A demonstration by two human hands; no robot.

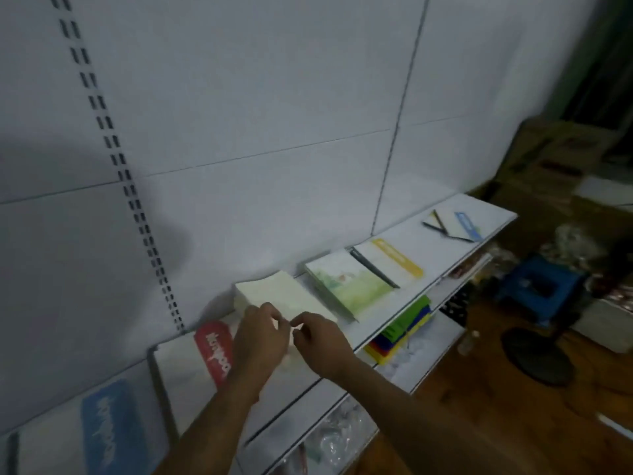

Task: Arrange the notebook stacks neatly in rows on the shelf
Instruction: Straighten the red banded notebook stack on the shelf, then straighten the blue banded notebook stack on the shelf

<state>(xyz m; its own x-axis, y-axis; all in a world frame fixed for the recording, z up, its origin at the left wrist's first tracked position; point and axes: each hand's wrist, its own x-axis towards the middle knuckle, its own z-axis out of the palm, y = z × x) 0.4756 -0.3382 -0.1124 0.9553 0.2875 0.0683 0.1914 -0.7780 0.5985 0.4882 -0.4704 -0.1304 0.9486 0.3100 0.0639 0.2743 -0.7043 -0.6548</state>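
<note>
At lower centre of the frame my left hand [260, 337] and right hand [320, 344] meet with fingers curled at the near edge of the cream notebook stack [277, 294] on the white shelf [442, 258]; whether either grips it I cannot tell; green-covered notebooks [346, 286] lie just right.
</note>
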